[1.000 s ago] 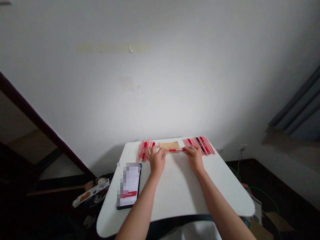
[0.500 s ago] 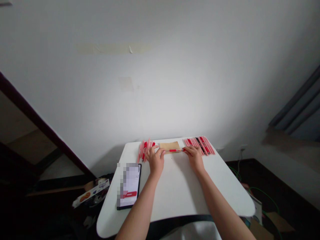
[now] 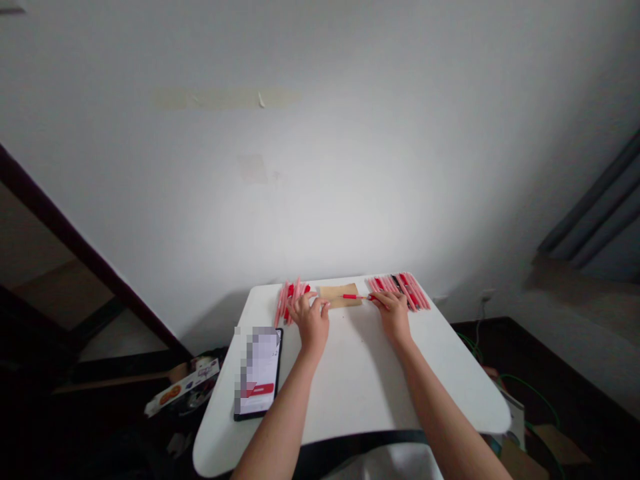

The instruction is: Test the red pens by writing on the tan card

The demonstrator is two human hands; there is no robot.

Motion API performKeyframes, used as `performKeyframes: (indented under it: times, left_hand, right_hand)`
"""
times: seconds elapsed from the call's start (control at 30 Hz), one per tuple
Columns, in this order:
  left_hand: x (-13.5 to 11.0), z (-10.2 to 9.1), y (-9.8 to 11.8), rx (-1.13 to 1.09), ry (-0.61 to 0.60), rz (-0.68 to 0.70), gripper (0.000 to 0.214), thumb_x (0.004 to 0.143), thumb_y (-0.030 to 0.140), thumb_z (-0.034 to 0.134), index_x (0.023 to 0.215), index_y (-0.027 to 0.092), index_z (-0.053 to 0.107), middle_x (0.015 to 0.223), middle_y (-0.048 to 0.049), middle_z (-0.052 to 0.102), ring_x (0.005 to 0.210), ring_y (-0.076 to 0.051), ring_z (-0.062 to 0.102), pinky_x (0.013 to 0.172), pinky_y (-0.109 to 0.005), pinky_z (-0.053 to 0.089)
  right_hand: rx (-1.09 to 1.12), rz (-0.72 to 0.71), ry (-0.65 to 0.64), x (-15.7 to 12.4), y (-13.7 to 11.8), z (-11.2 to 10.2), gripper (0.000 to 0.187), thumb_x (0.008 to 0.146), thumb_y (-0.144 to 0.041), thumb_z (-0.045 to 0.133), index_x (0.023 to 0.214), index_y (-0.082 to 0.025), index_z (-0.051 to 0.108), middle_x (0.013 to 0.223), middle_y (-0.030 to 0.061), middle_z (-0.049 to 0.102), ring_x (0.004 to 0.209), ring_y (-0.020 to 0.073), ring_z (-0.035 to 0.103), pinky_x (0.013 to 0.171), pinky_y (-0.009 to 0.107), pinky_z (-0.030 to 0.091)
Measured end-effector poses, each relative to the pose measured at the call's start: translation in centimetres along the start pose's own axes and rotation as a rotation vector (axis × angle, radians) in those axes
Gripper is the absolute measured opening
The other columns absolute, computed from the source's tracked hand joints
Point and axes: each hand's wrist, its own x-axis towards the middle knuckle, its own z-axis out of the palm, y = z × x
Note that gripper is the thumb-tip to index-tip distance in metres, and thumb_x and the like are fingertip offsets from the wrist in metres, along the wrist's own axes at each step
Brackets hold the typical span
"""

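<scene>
My right hand point(image 3: 395, 317) pinches a pen point(image 3: 351, 296) with a red grip by its right end. The pen lies level, pointing left, above a tan piece of paper or card point(image 3: 340, 291). My left hand point(image 3: 313, 323) is to the left of the pen, thumb and forefinger close together and its other fingers raised. Whatever sits in that pinch is too small to make out. Beside my left hand lies a loose pile of pink and red pens point(image 3: 291, 301). A neater row of pink, red and black pens point(image 3: 413, 291) is behind my right hand.
A phone point(image 3: 259, 373) with a lit screen lies at the left of the white table point(image 3: 360, 393). The wall point(image 3: 340, 200) rises just behind the table. Cables point(image 3: 530, 387) and cardboard point(image 3: 555, 443) are on the floor to the right, boxes and clutter on the left.
The pen has shifted slightly right and up with my right hand. Its left end has come away from my left hand, which has barely moved.
</scene>
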Motion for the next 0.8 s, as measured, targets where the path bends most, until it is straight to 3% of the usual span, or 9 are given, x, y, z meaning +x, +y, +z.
performKeyframes:
  times: [0.33,0.6,0.8]
  left_hand:
    - [-1.0,-0.3,1.6,0.116,-0.105,0.000,0.007,0.075,0.023,0.063,0.069,0.023,0.067,0.115,-0.0041,0.062,0.118,-0.027,0.047,0.111,-0.058,0.018]
    - [-1.2,-0.4,1.8,0.194,-0.195,-0.019,0.008,0.073,0.020,0.062,0.069,0.023,0.068,0.120,-0.0041,0.061,0.123,-0.028,0.042,0.112,-0.059,0.016]
    - [-1.2,-0.2,1.6,0.179,-0.164,-0.001,0.012,0.074,0.018,0.059,0.071,0.023,0.069,0.118,-0.0066,0.061,0.120,-0.031,0.043,0.110,-0.065,0.017]
  right_hand:
    - [-0.015,0.024,0.007,-0.1,0.2,0.1,0.041,0.093,-0.049,0.042,0.094,-0.024,0.075,0.093,0.0078,0.071,0.094,0.0268,0.043,0.087,0.041,0.033]
    - [-0.019,0.043,-0.006,-0.1,-0.1,0.0,0.043,0.093,-0.050,0.042,0.093,-0.024,0.075,0.092,0.0088,0.071,0.092,0.0268,0.043,0.086,0.042,0.033]
    - [-0.011,0.037,0.002,0.0,-0.2,0.0,0.043,0.093,-0.049,0.041,0.093,-0.024,0.075,0.091,0.0086,0.071,0.091,0.0269,0.043,0.085,0.042,0.033]
